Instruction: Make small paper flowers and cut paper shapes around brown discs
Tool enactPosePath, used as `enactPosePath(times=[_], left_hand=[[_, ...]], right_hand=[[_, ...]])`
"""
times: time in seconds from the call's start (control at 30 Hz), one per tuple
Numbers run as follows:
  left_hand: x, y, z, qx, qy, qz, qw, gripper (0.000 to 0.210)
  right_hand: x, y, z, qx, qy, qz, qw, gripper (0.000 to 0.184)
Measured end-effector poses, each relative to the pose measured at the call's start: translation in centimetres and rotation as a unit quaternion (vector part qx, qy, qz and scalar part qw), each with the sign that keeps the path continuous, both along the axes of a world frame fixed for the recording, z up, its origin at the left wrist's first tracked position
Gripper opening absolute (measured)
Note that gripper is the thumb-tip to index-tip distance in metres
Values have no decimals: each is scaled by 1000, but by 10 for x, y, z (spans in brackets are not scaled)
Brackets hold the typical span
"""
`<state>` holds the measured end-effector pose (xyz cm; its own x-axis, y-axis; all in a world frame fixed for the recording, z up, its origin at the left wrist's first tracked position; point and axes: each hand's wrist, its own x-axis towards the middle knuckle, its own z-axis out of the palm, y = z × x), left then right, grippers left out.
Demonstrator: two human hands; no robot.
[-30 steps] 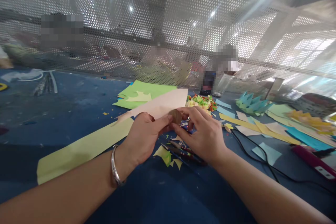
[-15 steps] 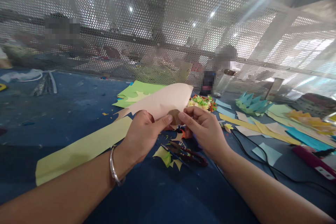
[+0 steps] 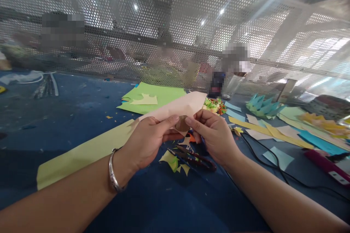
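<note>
A pale pink paper sheet (image 3: 180, 106) is pinched between my left hand (image 3: 144, 142) and my right hand (image 3: 217, 138), bending away behind them. Against its near edge lies a round brown disc (image 3: 182, 124), with both thumbs at its sides. My left fingers curl under the sheet, partly hidden, and a silver bangle (image 3: 112, 174) circles that wrist. Below the hands, dark-handled scissors (image 3: 195, 159) rest on the blue table (image 3: 169, 204) beside green and cream paper scraps (image 3: 170, 159). A yellow-green paper strip (image 3: 84, 156) passes under my left forearm.
Green sheets (image 3: 166, 96) and a heap of small cut paper pieces (image 3: 214, 105) lie behind my hands. At right are paper strips (image 3: 265, 125), a teal paper crown (image 3: 262, 105), a black cable (image 3: 279, 167) and a magenta power strip (image 3: 325, 165). A perforated metal screen (image 3: 153, 25) borders the table.
The pink sheet has dropped lower and shifted right, uncovering more of the green sheets. My left fingers have moved beneath it, while my right hand has stayed nearly in place.
</note>
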<state>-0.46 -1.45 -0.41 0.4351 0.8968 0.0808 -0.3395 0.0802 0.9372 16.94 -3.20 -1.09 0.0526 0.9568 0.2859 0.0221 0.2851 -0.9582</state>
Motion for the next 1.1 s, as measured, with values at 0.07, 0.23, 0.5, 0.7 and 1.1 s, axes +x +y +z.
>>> enactPosePath(times=[0.07, 0.23, 0.5, 0.7, 1.1], left_hand=[[-1, 0, 0, -7, 0, -1, 1000, 16], [1, -1, 0, -4, 2, -2, 1000, 17], [6, -2, 1, -10, -14, 44, 999, 16], [5, -2, -1, 17, -8, 38, 999, 19], [5, -4, -1, 8, -10, 47, 999, 15]], right_hand=[[0, 1, -1, 0, 8, 5, 1000, 35], [1, 1, -4, -1, 12, 8, 1000, 33], [0, 1, -2, -5, -15, 2, 1000, 36], [0, -1, -2, 2, -13, 9, 1000, 32], [1, 0, -4, 6, -30, 1, 1000, 31]])
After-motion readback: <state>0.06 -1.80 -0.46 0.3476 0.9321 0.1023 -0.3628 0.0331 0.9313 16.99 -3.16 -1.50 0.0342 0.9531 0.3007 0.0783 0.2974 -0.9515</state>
